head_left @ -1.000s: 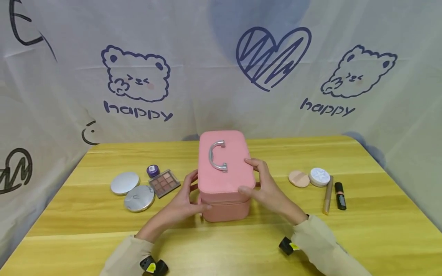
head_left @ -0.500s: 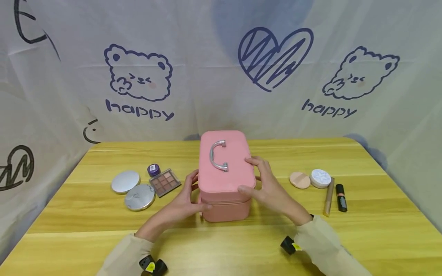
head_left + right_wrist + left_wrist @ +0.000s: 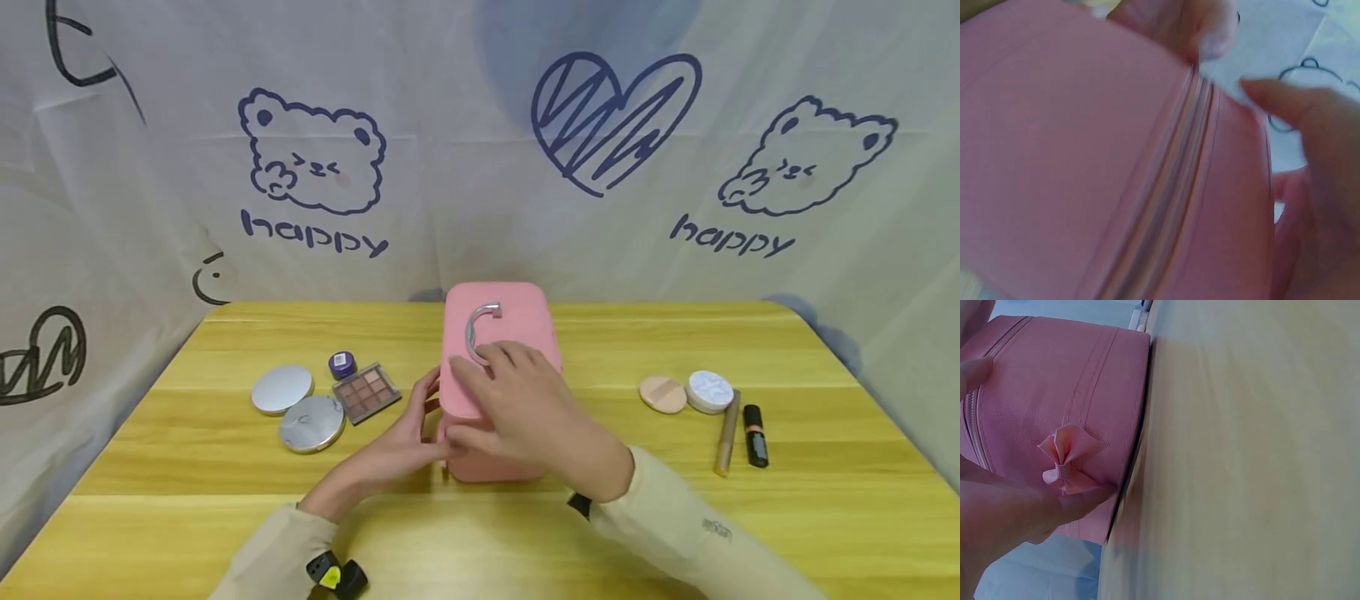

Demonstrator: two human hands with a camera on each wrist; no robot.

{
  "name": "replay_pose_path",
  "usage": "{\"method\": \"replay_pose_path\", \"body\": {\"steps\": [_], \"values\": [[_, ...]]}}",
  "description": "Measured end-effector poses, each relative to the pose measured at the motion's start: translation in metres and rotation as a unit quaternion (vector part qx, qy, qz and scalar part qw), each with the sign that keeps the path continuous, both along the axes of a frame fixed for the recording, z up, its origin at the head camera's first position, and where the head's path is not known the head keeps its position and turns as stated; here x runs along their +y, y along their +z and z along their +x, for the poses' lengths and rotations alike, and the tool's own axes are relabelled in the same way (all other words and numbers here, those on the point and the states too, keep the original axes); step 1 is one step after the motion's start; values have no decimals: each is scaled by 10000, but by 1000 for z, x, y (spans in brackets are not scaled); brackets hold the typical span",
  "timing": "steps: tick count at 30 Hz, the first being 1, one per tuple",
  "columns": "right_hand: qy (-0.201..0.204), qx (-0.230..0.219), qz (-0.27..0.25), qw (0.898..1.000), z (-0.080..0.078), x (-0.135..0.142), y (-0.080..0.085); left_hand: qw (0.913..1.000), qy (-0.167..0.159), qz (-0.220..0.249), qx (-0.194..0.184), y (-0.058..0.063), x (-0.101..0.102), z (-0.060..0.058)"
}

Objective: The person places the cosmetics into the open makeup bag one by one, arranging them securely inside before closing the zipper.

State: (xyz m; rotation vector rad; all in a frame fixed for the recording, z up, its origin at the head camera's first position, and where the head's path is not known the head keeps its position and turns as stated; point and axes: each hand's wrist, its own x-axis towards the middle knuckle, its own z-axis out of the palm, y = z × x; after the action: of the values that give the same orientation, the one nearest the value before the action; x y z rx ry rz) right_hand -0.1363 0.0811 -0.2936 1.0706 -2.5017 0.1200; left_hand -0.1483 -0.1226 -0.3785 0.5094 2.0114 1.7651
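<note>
A pink zip-up makeup case [image 3: 517, 310] with a curved metal handle [image 3: 472, 327] on its lid stands mid-table. My left hand [image 3: 393, 450] rests against its left side. In the left wrist view the thumb presses beside a pink fabric bow [image 3: 1067, 456], low on the wall. My right hand [image 3: 525, 404] reaches across the lid, over part of the handle, towards the near left corner. In the right wrist view its thumb and fingers are spread apart at that corner, near the end of the zipper [image 3: 1169, 206]. The lid is down.
Left of the case lie two silver compacts [image 3: 282, 389], a purple-lidded jar [image 3: 342, 364] and an eyeshadow palette [image 3: 367, 392]. To the right are a powder puff [image 3: 663, 394], a round white container [image 3: 709, 390], a slim tan tube [image 3: 727, 433] and a black lipstick [image 3: 756, 436].
My right hand has left the right side of the case and crossed leftward over the lid to the near left corner. The left hand stays against the left side. The view has shifted slightly.
</note>
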Motion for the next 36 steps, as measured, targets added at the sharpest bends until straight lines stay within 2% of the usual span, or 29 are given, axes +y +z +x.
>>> {"method": "replay_pose_path", "body": {"steps": [3, 6, 10, 14, 21, 27, 32, 36], "values": [[-162, 147, 346, 9992, 3, -12, -2, 10000, -37, 14, 0, 1, 0, -1], [-361, 477, 565, 9966, 5, -19, -5, 10000, -46, -29, 34, 2, -1, -1], [-382, 913, 617, 9932, 5, -21, -6, 10000, -18, -55, 48, 4, -1, -2], [-288, 1086, 565, 9921, 3, -22, -4, 10000, -2, -47, 63, 4, -2, -2], [-203, 542, 271, 9980, 2, -19, -3, 9998, -90, 154, -8, 2, -3, -2], [-360, 19, -39, 9993, 2, -17, 0, 9999, -21, 137, -87, 2, -3, -2], [-584, -302, -579, 9962, 4, -12, 4, 9995, 71, 277, -134, 0, -1, -2], [-695, -250, -1254, 9894, 4, -7, 6, 9992, 218, 333, -81, -2, 5, -1]]}}
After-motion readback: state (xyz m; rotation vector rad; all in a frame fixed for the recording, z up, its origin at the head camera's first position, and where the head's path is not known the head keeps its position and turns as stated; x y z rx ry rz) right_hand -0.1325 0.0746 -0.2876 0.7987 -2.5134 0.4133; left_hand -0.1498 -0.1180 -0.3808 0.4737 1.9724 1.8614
